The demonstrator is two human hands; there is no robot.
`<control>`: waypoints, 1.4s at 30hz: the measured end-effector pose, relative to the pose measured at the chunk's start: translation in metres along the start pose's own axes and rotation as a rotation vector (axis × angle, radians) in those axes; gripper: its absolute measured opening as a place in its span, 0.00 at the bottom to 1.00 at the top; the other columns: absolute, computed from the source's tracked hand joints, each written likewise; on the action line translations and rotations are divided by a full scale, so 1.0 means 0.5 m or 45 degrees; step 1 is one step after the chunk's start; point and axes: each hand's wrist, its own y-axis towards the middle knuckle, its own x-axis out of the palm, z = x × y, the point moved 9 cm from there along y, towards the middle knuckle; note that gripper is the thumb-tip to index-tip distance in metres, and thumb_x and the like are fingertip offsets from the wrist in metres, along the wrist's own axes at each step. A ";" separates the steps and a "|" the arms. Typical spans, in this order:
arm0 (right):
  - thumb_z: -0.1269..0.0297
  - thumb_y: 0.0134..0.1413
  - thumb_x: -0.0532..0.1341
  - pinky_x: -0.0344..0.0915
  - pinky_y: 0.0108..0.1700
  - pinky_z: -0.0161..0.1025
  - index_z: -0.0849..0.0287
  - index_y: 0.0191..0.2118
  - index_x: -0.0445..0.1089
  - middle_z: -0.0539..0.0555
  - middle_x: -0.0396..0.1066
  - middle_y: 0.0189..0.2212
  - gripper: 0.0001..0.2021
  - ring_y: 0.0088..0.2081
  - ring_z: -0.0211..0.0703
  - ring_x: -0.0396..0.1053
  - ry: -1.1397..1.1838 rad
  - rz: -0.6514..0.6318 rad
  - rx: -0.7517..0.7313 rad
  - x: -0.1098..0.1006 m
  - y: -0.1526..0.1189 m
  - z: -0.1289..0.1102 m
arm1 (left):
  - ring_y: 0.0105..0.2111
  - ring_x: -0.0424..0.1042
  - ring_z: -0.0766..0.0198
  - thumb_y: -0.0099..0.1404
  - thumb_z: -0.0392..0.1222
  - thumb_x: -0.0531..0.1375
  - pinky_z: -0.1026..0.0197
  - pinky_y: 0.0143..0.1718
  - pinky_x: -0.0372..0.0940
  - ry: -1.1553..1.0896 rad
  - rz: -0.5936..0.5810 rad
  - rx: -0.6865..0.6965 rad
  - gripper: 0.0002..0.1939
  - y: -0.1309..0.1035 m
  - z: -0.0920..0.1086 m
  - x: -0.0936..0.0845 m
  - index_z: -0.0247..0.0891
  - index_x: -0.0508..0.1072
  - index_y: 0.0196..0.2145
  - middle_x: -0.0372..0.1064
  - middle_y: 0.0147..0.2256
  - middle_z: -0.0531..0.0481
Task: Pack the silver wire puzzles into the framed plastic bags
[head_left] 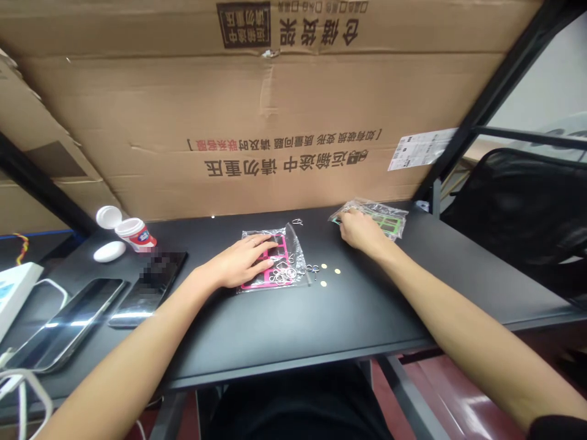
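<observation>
My left hand (243, 261) lies flat, fingers spread, on a clear plastic bag with a pink frame (280, 260) and several metal rings inside, in the middle of the black desk (284, 330). My right hand (360, 229) reaches to the far right and touches the near edge of a second clear bag holding a green frame (383, 219); whether its fingers pinch the bag is unclear. Three small round pale pieces (331, 274) lie on the desk between the hands, next to a few loose rings (312, 269).
Large cardboard boxes (284, 116) wall off the back of the desk. At the left lie two phones (151, 287), a small cup with a red label (136, 235), its white lid (108, 216), a white oval case (110, 251) and white cables. A black chair (518, 208) stands at the right.
</observation>
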 end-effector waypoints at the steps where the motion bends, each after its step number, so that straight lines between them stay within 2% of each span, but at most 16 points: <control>1: 0.68 0.70 0.57 0.72 0.57 0.64 0.66 0.58 0.77 0.79 0.78 0.49 0.18 0.54 0.74 0.78 -0.031 0.015 0.044 -0.004 0.000 0.010 | 0.76 0.59 0.45 0.83 0.60 0.52 0.40 0.76 0.55 -0.004 0.002 0.002 0.28 0.000 0.000 0.000 0.51 0.68 0.73 0.58 0.76 0.44; 4: 0.68 0.71 0.56 0.73 0.55 0.64 0.66 0.55 0.78 0.78 0.79 0.46 0.16 0.52 0.74 0.79 -0.105 0.082 0.145 -0.021 0.002 0.024 | 0.76 0.57 0.44 0.83 0.60 0.51 0.39 0.76 0.55 0.020 -0.021 -0.006 0.28 0.002 -0.002 0.003 0.51 0.67 0.74 0.57 0.77 0.44; 8: 0.67 0.72 0.58 0.73 0.59 0.61 0.65 0.60 0.76 0.74 0.80 0.52 0.18 0.56 0.70 0.78 -0.074 0.095 0.050 -0.025 0.015 0.006 | 0.77 0.56 0.44 0.83 0.60 0.51 0.39 0.77 0.53 0.047 -0.041 -0.019 0.29 0.002 -0.004 0.005 0.50 0.65 0.75 0.56 0.77 0.43; 11: 0.68 0.70 0.60 0.73 0.63 0.55 0.63 0.62 0.75 0.69 0.78 0.58 0.19 0.54 0.61 0.80 0.061 0.097 -0.116 -0.024 0.020 -0.022 | 0.77 0.57 0.44 0.83 0.60 0.51 0.39 0.76 0.54 0.047 -0.032 -0.010 0.29 0.000 -0.003 0.004 0.50 0.66 0.74 0.56 0.77 0.43; 13: 0.66 0.70 0.60 0.75 0.62 0.53 0.61 0.60 0.77 0.67 0.75 0.63 0.18 0.50 0.55 0.81 0.288 0.114 -0.283 -0.033 0.011 -0.054 | 0.76 0.58 0.44 0.83 0.60 0.51 0.40 0.76 0.55 0.050 -0.022 -0.005 0.29 -0.001 -0.001 0.003 0.49 0.66 0.74 0.57 0.77 0.42; 15: 0.62 0.69 0.62 0.77 0.58 0.50 0.59 0.56 0.80 0.64 0.76 0.62 0.15 0.46 0.51 0.82 0.535 0.079 -0.449 -0.047 -0.008 -0.092 | 0.76 0.58 0.44 0.83 0.60 0.51 0.40 0.76 0.55 0.055 -0.019 -0.005 0.29 -0.001 0.000 0.003 0.48 0.66 0.74 0.57 0.77 0.41; 17: 0.58 0.69 0.64 0.78 0.51 0.46 0.57 0.52 0.82 0.60 0.82 0.53 0.14 0.42 0.48 0.81 0.694 -0.074 -0.547 -0.051 -0.032 -0.131 | 0.76 0.58 0.44 0.83 0.60 0.51 0.40 0.76 0.55 0.059 -0.021 -0.007 0.29 -0.001 0.000 0.003 0.49 0.67 0.74 0.57 0.77 0.42; 20: 0.55 0.65 0.67 0.74 0.38 0.40 0.56 0.47 0.84 0.53 0.83 0.34 0.13 0.32 0.45 0.78 0.849 -0.461 -0.602 -0.039 -0.073 -0.186 | 0.76 0.59 0.44 0.83 0.60 0.51 0.40 0.76 0.55 0.066 -0.011 -0.009 0.28 0.001 0.001 0.002 0.49 0.67 0.73 0.58 0.76 0.43; 23: 0.55 0.60 0.71 0.70 0.33 0.37 0.58 0.40 0.84 0.51 0.81 0.28 0.11 0.28 0.42 0.76 0.953 -0.766 -0.622 -0.029 -0.105 -0.217 | 0.75 0.59 0.45 0.83 0.61 0.50 0.41 0.75 0.56 0.094 -0.006 -0.010 0.29 0.002 0.002 0.000 0.49 0.67 0.73 0.59 0.76 0.43; 25: 0.56 0.59 0.71 0.70 0.33 0.37 0.59 0.37 0.84 0.51 0.81 0.27 0.11 0.28 0.42 0.76 0.955 -0.852 -0.606 -0.024 -0.112 -0.219 | 0.76 0.59 0.46 0.84 0.61 0.49 0.41 0.76 0.56 0.125 -0.018 -0.009 0.29 0.002 0.002 0.001 0.48 0.66 0.74 0.58 0.76 0.43; 28: 0.57 0.61 0.69 0.69 0.33 0.37 0.58 0.38 0.84 0.51 0.82 0.28 0.10 0.28 0.43 0.77 0.870 -0.819 -0.549 -0.015 -0.099 -0.201 | 0.76 0.59 0.46 0.84 0.62 0.48 0.41 0.75 0.56 0.158 -0.036 -0.010 0.30 0.003 0.002 0.003 0.47 0.65 0.74 0.58 0.76 0.42; 31: 0.56 0.64 0.67 0.68 0.36 0.39 0.57 0.41 0.85 0.53 0.83 0.31 0.11 0.30 0.44 0.77 0.706 -0.549 -0.492 -0.022 -0.065 -0.170 | 0.76 0.58 0.46 0.84 0.62 0.47 0.42 0.76 0.56 0.162 -0.047 -0.015 0.30 0.002 0.001 0.004 0.48 0.64 0.74 0.57 0.77 0.43; 33: 0.58 0.67 0.64 0.67 0.38 0.40 0.57 0.49 0.85 0.54 0.83 0.32 0.14 0.31 0.45 0.76 0.589 -0.350 -0.452 -0.031 -0.046 -0.150 | 0.76 0.57 0.46 0.84 0.62 0.47 0.42 0.76 0.56 0.164 -0.053 -0.016 0.30 0.000 0.001 0.004 0.48 0.64 0.75 0.56 0.77 0.43; 36: 0.61 0.68 0.62 0.67 0.40 0.41 0.59 0.62 0.79 0.53 0.81 0.32 0.22 0.32 0.45 0.74 0.564 -0.223 -0.444 -0.040 -0.038 -0.139 | 0.76 0.57 0.47 0.84 0.61 0.47 0.42 0.76 0.56 0.170 -0.053 -0.010 0.30 -0.001 0.002 0.003 0.48 0.64 0.75 0.56 0.77 0.43; 39: 0.60 0.67 0.63 0.68 0.39 0.40 0.58 0.61 0.80 0.53 0.81 0.35 0.21 0.33 0.44 0.73 0.712 -0.270 -0.509 -0.051 -0.051 -0.155 | 0.76 0.57 0.47 0.84 0.62 0.47 0.42 0.76 0.56 0.178 -0.053 -0.012 0.30 -0.001 0.003 0.003 0.48 0.64 0.75 0.56 0.77 0.43; 42: 0.57 0.65 0.66 0.69 0.36 0.38 0.58 0.51 0.85 0.55 0.84 0.38 0.16 0.33 0.43 0.75 0.885 -0.555 -0.592 -0.046 -0.082 -0.193 | 0.76 0.57 0.46 0.84 0.62 0.47 0.41 0.76 0.56 0.183 -0.057 -0.008 0.31 0.000 0.003 0.005 0.48 0.64 0.75 0.56 0.77 0.42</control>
